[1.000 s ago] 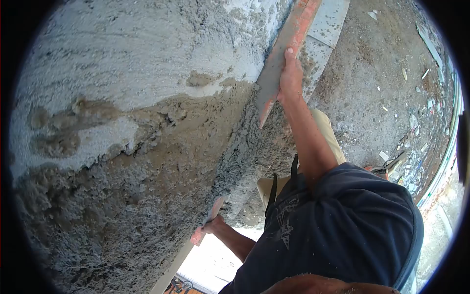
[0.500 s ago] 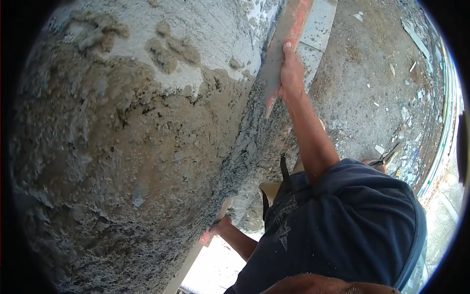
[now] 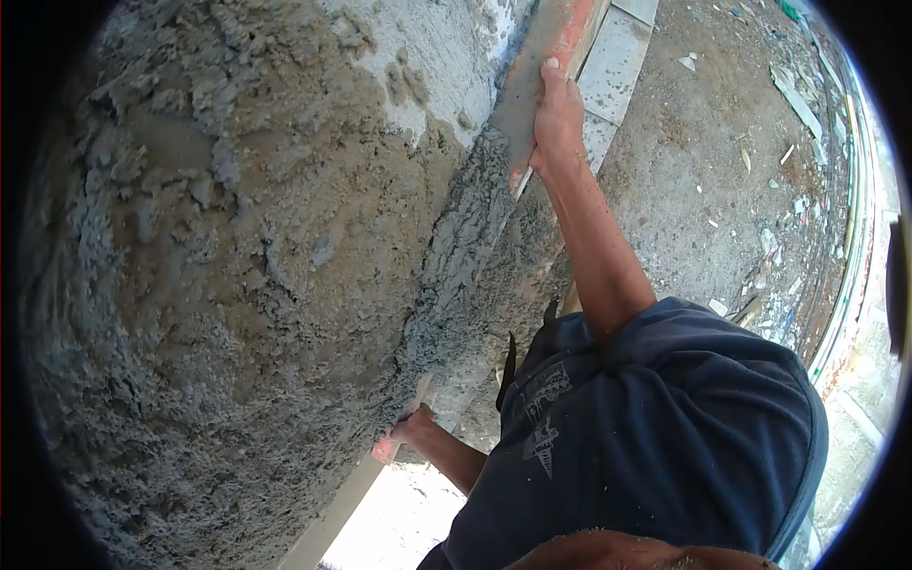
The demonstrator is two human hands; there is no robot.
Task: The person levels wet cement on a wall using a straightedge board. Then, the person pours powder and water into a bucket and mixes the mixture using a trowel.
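Observation:
Wet grey mortar (image 3: pixel 461 237) lies in a thick ridge against the rough wall (image 3: pixel 313 247). Along that ridge is a reddish, mortar-smeared board (image 3: pixel 518 114), its middle stretch apparently buried in mortar. My right hand (image 3: pixel 559 119) grips the upper part, thumb on its face and the other fingers mostly hidden behind. Lower in the view, my left hand (image 3: pixel 415 427) is closed around a reddish end piece (image 3: pixel 384 448); whether both parts are one board cannot be told.
Pale flat panels (image 3: pixel 608 76) lie beside the board at the top. Dirt ground (image 3: pixel 703 161) with scattered scraps (image 3: pixel 768 242) stretches along the right. A pale wall edge (image 3: pixel 332 518) runs below my left hand, beside a bright opening (image 3: pixel 394 513).
The view of the wall has shifted, showing more rough mortar. My right hand and the upper board sit slightly higher in view, and the mortar ridge looks thicker. Both hands keep their hold.

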